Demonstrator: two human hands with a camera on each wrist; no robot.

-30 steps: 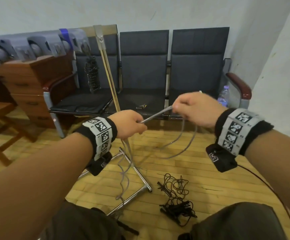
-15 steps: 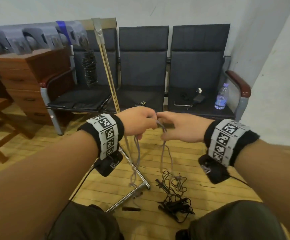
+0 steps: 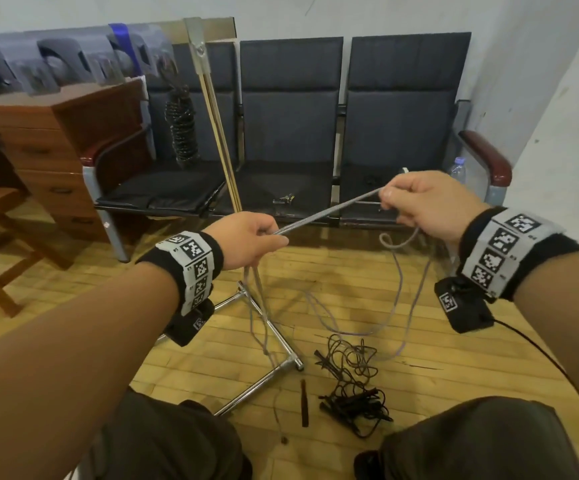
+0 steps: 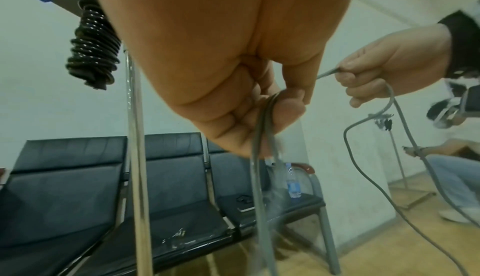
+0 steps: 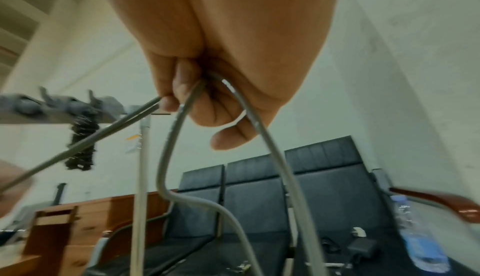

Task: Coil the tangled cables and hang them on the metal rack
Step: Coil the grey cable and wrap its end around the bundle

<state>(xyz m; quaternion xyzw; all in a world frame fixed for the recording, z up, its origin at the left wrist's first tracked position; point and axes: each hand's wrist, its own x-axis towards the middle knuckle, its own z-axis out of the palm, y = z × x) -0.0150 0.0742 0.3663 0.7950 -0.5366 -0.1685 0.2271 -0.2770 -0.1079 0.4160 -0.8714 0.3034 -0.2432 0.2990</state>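
Fingers of both the left hand (image 3: 246, 239) and right hand (image 3: 430, 202) curl tight around the grey cable (image 3: 329, 211), stretched mid-frame; slack trails to the floor. Judged best: keep loops equal before reaching the metal rack (image 3: 211, 98), upper left.

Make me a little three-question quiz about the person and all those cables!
1. True or false: the grey cable is stretched tight between the left hand and the right hand.
2. Where is the tangled black cable? A) on a chair B) on the floor C) in the left hand
3. Fill in: a coiled black cable already hangs on the metal ____.

Key: 1 true; 2 B; 3 rack.
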